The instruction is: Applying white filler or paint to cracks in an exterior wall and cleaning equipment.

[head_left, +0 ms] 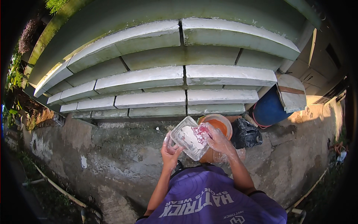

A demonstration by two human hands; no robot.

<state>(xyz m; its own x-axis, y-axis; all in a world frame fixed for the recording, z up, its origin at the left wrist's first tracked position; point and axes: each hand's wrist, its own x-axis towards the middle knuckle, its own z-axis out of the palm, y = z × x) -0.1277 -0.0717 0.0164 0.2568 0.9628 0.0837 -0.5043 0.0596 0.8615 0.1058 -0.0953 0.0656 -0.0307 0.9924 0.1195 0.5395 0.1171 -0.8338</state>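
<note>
My left hand (170,153) grips the left side of a clear rectangular plastic container (188,149) streaked with white paste. My right hand (218,141) holds a pink thing (202,131), perhaps a sponge or cloth, smeared with white, against the container's right part. Both hands are whitened with the paste. Just beyond them, partly hidden by the container and my right hand, is an orange bucket (220,122) with a pale rim. A crumpled black plastic bag (247,137) lies to the right of the bucket.
Pale green stepped concrete ledges (149,100) with white-coated tops fill the upper view. At right stands a blue barrel (266,108) with a board (292,93) over it. Cracked concrete ground (112,156) surrounds me; pipes (59,188) run along the lower left edge, plants (15,86) at far left.
</note>
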